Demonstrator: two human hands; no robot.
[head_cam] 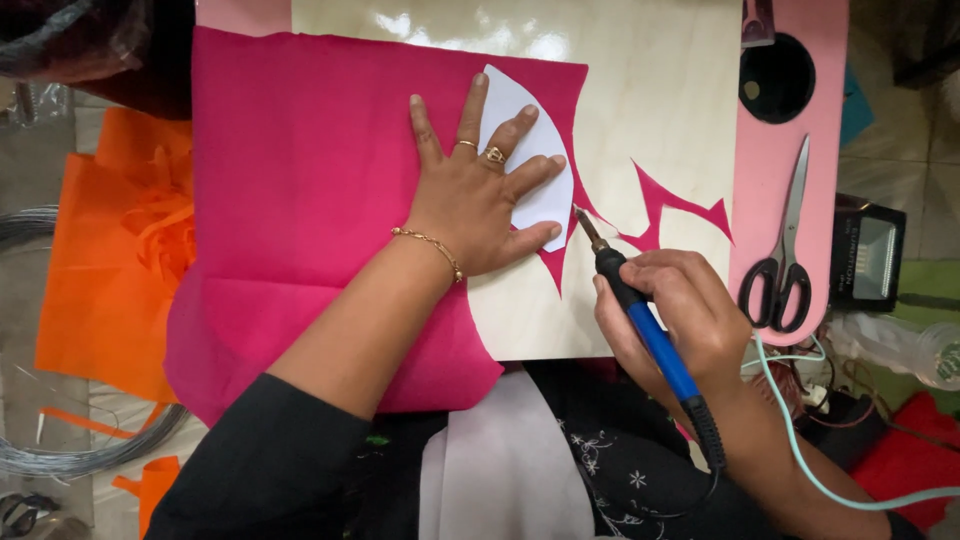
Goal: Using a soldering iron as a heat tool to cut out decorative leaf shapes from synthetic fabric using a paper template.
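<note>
Right hand (685, 310) closed around a blue-handled hot-tip cutting tool (640, 320); tip sits at the edge of a white paper template (520, 130), on pink fabric (310, 190). Tool cord runs off bottom edge, end hidden. Left hand (480, 195) flat, fingers spread wide, pinning template to fabric; covers the template's lower-left part. Fabric lies on a pale board (660, 100), front edge draping off. Pink offcut (680, 205) just right of tip. Scissors (785, 255) on pink tray (790, 170), well apart. Orange fabric (110, 250) at left, partly hidden under the pink.
</note>
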